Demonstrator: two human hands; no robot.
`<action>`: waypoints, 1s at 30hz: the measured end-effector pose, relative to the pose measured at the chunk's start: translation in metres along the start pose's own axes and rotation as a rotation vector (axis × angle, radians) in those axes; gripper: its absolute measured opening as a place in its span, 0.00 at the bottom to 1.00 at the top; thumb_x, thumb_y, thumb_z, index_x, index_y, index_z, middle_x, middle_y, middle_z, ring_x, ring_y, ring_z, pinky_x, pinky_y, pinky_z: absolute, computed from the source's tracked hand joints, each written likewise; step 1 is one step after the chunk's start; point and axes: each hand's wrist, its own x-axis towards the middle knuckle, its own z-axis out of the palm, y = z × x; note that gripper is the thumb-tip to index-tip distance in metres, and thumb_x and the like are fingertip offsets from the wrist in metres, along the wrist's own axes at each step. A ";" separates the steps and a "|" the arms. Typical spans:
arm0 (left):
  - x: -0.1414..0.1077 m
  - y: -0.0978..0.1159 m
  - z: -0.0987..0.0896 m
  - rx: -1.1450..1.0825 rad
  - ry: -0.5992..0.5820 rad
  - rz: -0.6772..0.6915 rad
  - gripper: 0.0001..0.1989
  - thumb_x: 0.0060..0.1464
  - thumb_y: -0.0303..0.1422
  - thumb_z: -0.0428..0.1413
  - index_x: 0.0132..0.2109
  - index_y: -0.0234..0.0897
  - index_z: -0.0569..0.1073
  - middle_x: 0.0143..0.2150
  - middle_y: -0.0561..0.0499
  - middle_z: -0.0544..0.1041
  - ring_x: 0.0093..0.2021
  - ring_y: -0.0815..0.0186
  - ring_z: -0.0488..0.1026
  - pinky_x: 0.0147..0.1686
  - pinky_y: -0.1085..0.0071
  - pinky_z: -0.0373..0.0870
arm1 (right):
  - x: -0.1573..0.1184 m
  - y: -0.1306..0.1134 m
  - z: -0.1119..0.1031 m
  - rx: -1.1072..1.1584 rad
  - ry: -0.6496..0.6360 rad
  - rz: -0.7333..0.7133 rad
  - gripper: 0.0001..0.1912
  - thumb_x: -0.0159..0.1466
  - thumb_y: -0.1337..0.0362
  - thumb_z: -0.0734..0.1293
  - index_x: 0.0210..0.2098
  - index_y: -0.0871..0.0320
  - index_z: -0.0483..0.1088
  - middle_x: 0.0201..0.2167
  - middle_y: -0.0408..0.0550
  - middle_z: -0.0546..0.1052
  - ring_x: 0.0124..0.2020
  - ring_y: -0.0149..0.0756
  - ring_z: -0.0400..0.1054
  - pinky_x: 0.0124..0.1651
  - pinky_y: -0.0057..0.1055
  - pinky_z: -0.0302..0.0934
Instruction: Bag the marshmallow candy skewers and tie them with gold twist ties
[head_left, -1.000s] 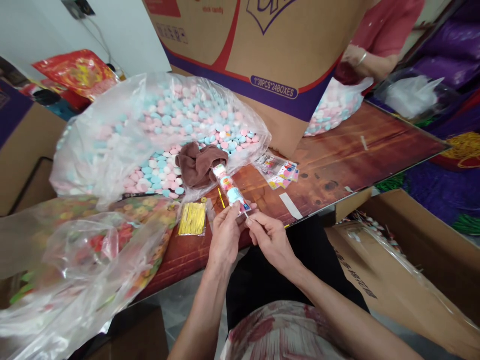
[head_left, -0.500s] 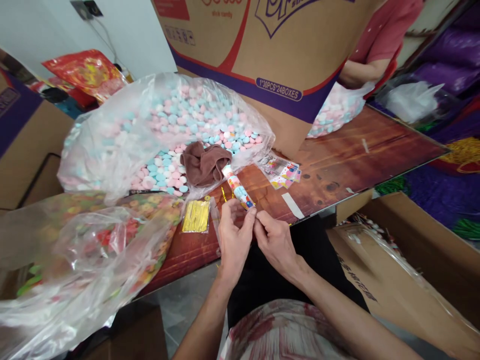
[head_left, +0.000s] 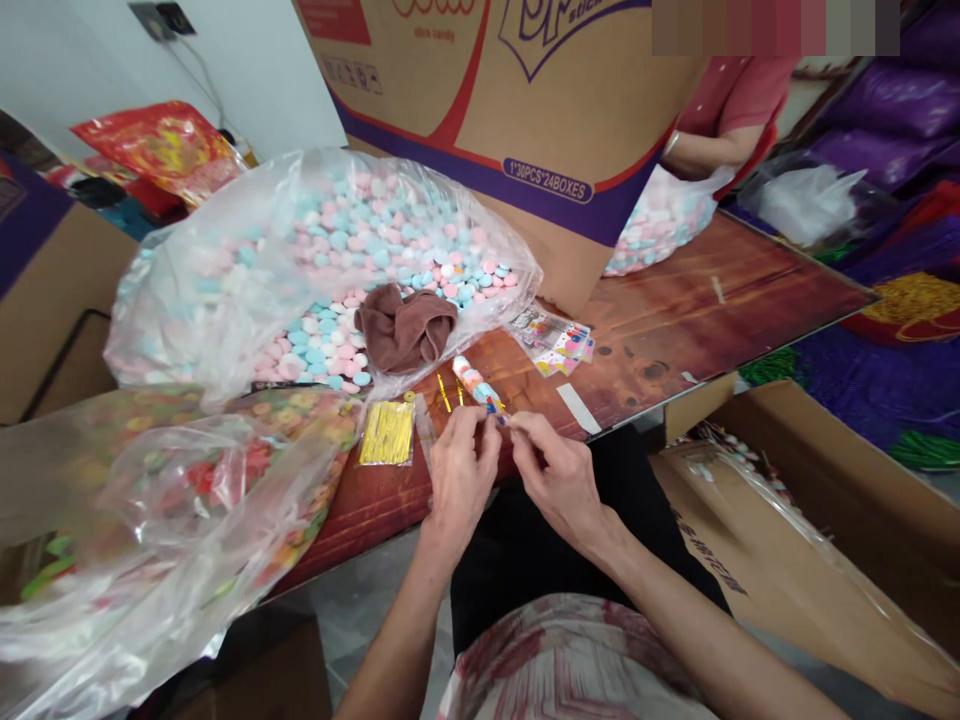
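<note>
A slim clear packet of stacked pastel candies [head_left: 471, 378] lies slanted over the table edge, its near end between my hands. My left hand [head_left: 459, 460] is closed in a pinch at the blue-printed near end. Close beside it, the bent fingers of my right hand [head_left: 555, 462] pinch the tip of the same packet. Whether a tie sits between the fingertips is too small to tell. Gold twist ties [head_left: 444, 393] lie loose to the left of the packet, with a pack of gold twist ties [head_left: 387, 433] nearby.
A big clear bag of pink, blue and white candies [head_left: 322, 240] covers the back left, with a brown cloth [head_left: 405, 328] at its mouth. Printed wrappers [head_left: 555, 340] lie right. A tall carton [head_left: 480, 110] stands behind; a person's arm [head_left: 712, 150] shows beyond. An open carton [head_left: 750, 560] is at right.
The packet has turned between my fingers, so its candies show more and its print less. My fingertips have shifted slightly at its near end. The whole view has slid a little.
</note>
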 end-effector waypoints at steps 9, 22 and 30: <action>0.001 0.003 -0.002 0.037 -0.084 0.073 0.07 0.64 0.30 0.47 0.35 0.39 0.66 0.31 0.53 0.70 0.32 0.68 0.68 0.34 0.71 0.62 | -0.013 0.007 0.004 -0.197 -0.152 -0.061 0.22 0.68 0.71 0.55 0.59 0.67 0.65 0.40 0.57 0.81 0.34 0.37 0.77 0.37 0.29 0.69; 0.006 0.002 0.000 -0.506 -0.032 -0.136 0.11 0.61 0.40 0.54 0.34 0.39 0.68 0.31 0.54 0.68 0.31 0.69 0.66 0.34 0.73 0.64 | 0.005 0.000 -0.012 0.281 -0.447 0.173 0.28 0.70 0.67 0.54 0.69 0.65 0.50 0.20 0.37 0.68 0.20 0.28 0.60 0.28 0.25 0.58; 0.043 -0.011 -0.006 -1.213 -0.125 -0.689 0.18 0.55 0.47 0.59 0.35 0.35 0.71 0.35 0.47 0.77 0.39 0.61 0.78 0.36 0.69 0.71 | -0.005 0.009 -0.011 -0.005 -0.568 -0.104 0.30 0.67 0.71 0.54 0.68 0.63 0.51 0.31 0.49 0.77 0.27 0.32 0.69 0.34 0.28 0.60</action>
